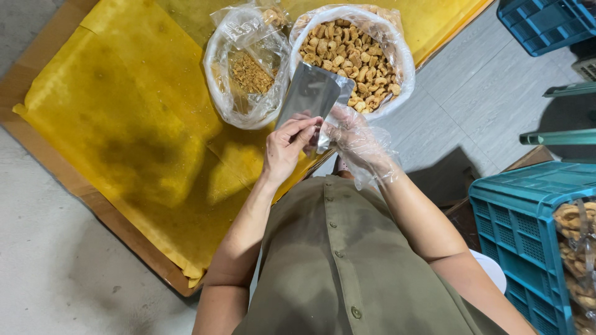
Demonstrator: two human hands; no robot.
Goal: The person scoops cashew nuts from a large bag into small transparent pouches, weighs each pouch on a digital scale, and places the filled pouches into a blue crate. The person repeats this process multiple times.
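Note:
A flat silver foil pouch (313, 93) is held up in front of me over the table edge. My left hand (287, 147), bare, pinches its lower edge with the fingertips. My right hand (354, 139), in a loose clear plastic glove, grips the same lower edge from the right side. Behind the pouch stands a plastic-lined basin (403, 59) heaped with light brown fried snack pieces. Left of it, a second clear bag (233, 93) holds a small amount of brown crumbs.
The table is covered with a stained yellow sheet (124, 118) on a wooden board. A teal plastic crate (521, 236) with bagged snacks stands at my right. Another teal crate (546, 22) sits at the top right on the grey tiled floor.

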